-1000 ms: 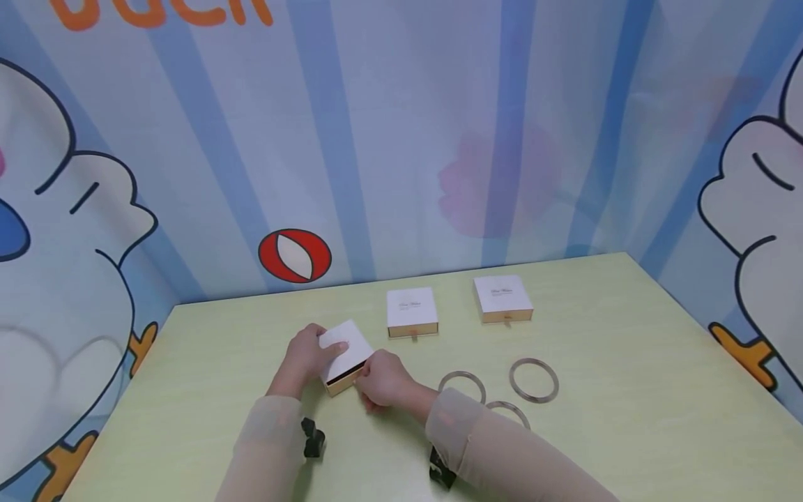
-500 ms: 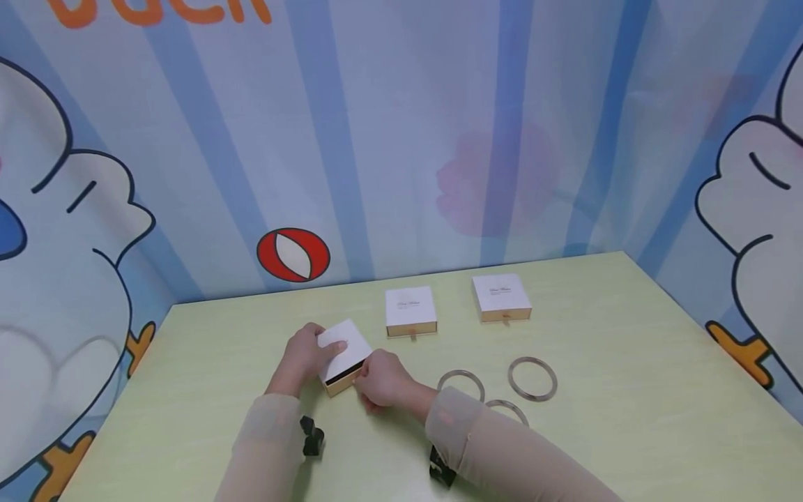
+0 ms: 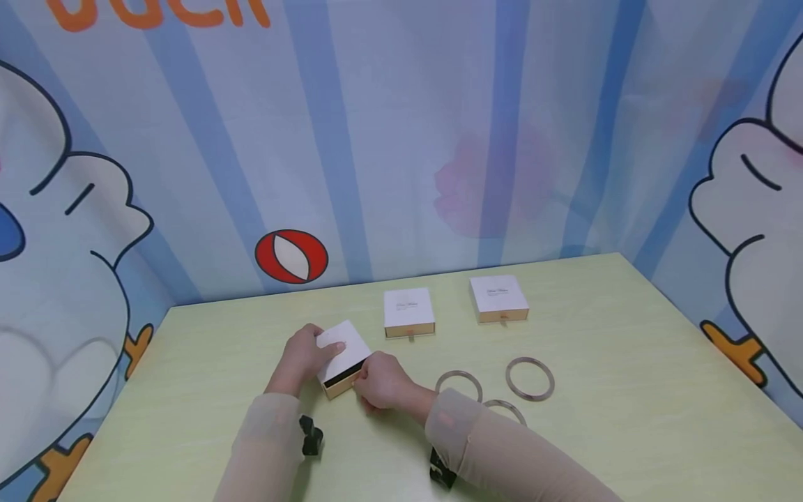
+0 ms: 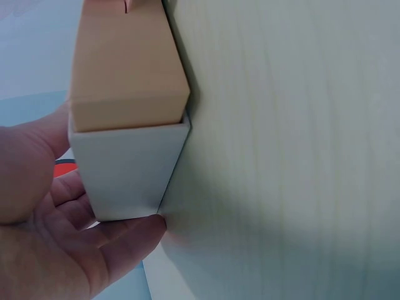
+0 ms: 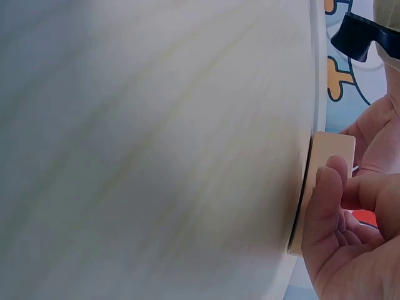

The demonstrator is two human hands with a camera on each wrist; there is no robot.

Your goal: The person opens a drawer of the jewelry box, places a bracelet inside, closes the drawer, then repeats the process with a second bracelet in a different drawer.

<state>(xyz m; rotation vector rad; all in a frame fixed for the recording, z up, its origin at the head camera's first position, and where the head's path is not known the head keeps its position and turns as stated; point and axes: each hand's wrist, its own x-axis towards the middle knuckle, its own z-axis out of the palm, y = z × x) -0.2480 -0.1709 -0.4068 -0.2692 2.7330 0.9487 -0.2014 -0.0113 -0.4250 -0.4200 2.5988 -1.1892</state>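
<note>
A white drawer box (image 3: 341, 341) sits angled on the table, left of centre. Its tan inner drawer (image 4: 128, 69) is slid partly out, with a dark gap along the front edge. My left hand (image 3: 306, 354) grips the white sleeve by its sides, thumb on top, fingers behind. At the drawer's front my right hand (image 3: 385, 381) pinches with thumb and finger where the pull tab sits; the tab itself is hidden by the fingers. Beside my right forearm lie three ring-shaped bangles, one bangle (image 3: 530, 398) whole in view, another bangle (image 3: 459, 373) and the last bangle (image 3: 504, 402) partly covered by the sleeve.
Two similar boxes stand closed toward the back: a middle box (image 3: 408, 307) and a right box (image 3: 499, 296), each with a small tab in front. A printed curtain (image 3: 401, 139) rises behind the pale table (image 3: 627, 418).
The dark gap at the drawer's front looks slightly wider, so the drawer has come out a little. Both hands keep their holds; the whole view has shifted slightly.
</note>
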